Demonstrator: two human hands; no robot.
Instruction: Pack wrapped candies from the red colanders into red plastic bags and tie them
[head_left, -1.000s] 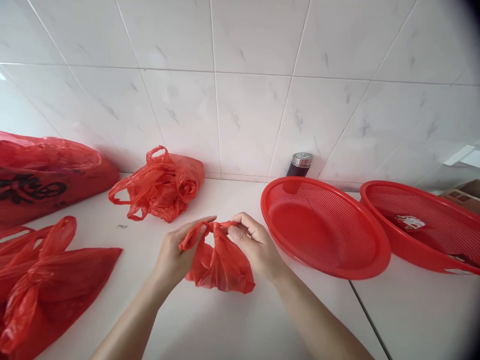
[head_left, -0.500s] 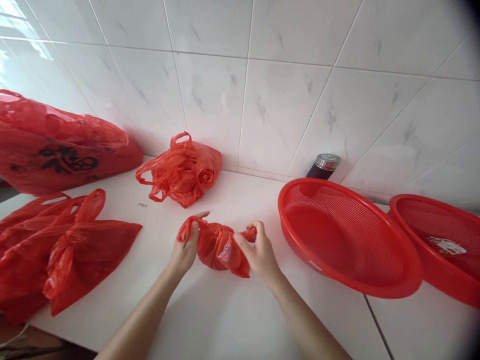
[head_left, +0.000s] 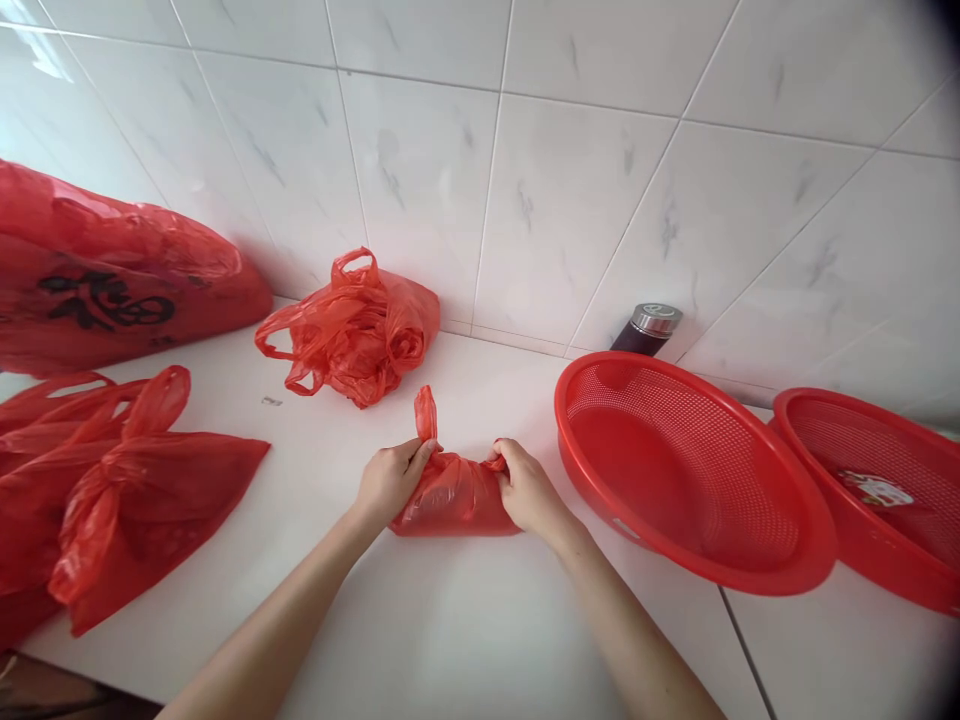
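Observation:
A small red plastic bag (head_left: 454,494) lies on the white counter (head_left: 420,640) in front of me. My left hand (head_left: 388,482) pinches its left end, where a handle loop sticks up. My right hand (head_left: 528,489) is closed on the bag's right end. Both hands press the bundle down onto the counter between them.
A crumpled red bag (head_left: 352,328) sits by the tiled wall. Tied red bags (head_left: 127,480) and a large printed red bag (head_left: 112,290) lie at the left. Two red mesh baskets (head_left: 697,470) (head_left: 892,490) stand at the right, a dark flask (head_left: 646,332) behind them.
The small bag went from held up between my hands to lying on the counter. My hands moved apart to its two ends, and the left handle loop now stands upright.

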